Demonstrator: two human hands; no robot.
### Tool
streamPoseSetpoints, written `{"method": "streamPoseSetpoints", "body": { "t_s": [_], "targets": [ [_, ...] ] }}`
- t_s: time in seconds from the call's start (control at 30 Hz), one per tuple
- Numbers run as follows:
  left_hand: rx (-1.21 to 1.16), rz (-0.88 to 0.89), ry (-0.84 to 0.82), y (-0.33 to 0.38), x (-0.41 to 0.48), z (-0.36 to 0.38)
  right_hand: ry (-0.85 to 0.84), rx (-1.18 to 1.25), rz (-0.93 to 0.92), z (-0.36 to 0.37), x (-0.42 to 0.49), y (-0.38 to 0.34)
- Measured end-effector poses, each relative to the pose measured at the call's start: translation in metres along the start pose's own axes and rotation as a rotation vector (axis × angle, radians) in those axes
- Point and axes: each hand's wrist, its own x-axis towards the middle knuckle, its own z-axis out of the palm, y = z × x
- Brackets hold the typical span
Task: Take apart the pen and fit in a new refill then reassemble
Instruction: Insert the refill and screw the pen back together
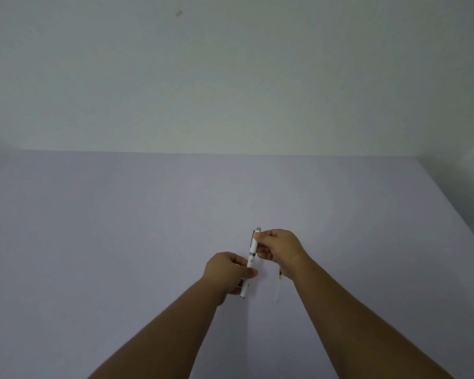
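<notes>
A white pen [252,251] with a grey clip at its far end is held nearly upright above the table, in one piece. My left hand [226,272] grips its lower barrel, with the near tip sticking out below the fingers. My right hand [281,248] pinches the upper cap part near the clip. A thin clear refill [278,287] with a dark and yellow band lies on the table just right of the pen, partly hidden under my right wrist.
The pale lilac table [121,242] spreads wide on all sides, with its far edge meeting a plain white wall [230,77]. Its right edge slants down at the far right.
</notes>
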Motion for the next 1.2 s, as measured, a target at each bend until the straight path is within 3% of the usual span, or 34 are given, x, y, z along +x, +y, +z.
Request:
{"method": "streamPoseSetpoints", "body": {
  "t_s": [0.5,0.57,0.67,0.8,0.93,1.2],
  "targets": [
    [-0.014,-0.034,-0.006,-0.012,0.004,0.004,-0.014,-0.091,0.014,0.003,-0.001,0.018],
    [0.007,-0.042,0.021,-0.015,0.009,0.006,0.044,-0.204,-0.007,0.006,0.003,0.021],
    [0.073,-0.030,0.118,-0.023,0.016,0.008,0.200,-0.563,-0.089,0.007,0.005,0.025],
    [0.174,-0.008,0.207,-0.039,0.022,0.010,0.343,-0.840,-0.023,-0.003,0.003,0.040],
    [0.190,0.028,0.253,-0.045,0.027,0.018,0.324,-0.841,0.099,-0.012,0.002,0.056],
    [0.248,0.030,0.253,-0.044,0.035,0.031,0.235,-0.826,0.010,0.003,0.008,0.062]
  ]
}}
